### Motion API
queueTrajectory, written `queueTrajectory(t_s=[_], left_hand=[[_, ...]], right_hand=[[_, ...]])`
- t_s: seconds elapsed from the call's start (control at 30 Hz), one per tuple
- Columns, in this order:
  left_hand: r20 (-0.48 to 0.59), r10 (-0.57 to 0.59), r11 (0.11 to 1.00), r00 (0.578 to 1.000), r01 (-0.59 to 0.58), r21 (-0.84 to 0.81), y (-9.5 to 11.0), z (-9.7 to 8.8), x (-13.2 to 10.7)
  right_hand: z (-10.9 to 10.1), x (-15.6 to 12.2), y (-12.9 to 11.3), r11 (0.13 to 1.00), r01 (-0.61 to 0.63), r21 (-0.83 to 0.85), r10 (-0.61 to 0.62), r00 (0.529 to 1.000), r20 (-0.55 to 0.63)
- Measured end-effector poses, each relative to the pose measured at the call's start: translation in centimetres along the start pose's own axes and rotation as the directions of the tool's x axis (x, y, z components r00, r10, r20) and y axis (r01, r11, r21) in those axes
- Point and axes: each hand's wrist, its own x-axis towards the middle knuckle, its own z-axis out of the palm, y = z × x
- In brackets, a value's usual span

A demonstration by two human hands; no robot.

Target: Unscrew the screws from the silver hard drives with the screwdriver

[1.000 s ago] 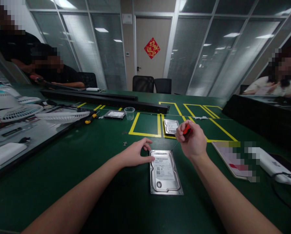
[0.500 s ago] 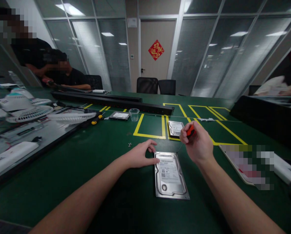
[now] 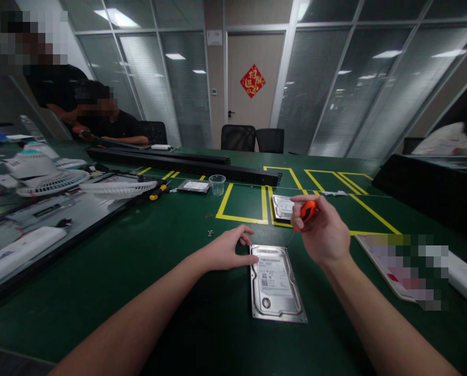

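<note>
A silver hard drive lies label up on the green table in front of me. My left hand holds it at its far left corner; the thumb rests on the left edge and the curled fingers are by the far edge. In my right hand is a screwdriver with an orange and black handle. Its thin shaft slants down to the drive's far right corner; whether the tip sits in a screw is too small to tell. Several small screws lie left of my left hand.
Behind my right hand lies a second hard drive by yellow tape lines. Farther left are a clear plastic cup, another drive and a yellow-black screwdriver. White fan parts fill the left side. Other people sit and stand beyond.
My right hand has shifted slightly right and its fingers have changed position on the screwdriver handle. My left hand stays on the drive. The whole view has moved a little.
</note>
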Motion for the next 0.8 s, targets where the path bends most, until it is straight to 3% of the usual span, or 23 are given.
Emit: queueTrajectory(t_s=[0.8], left_hand=[[0.007,-0.015,1.0,1.0,0.015,0.0,0.3,-0.05,0.05]], right_hand=[[0.07,-0.4,0.22,0.995,0.043,-0.087,-0.043,0.999,0.001]])
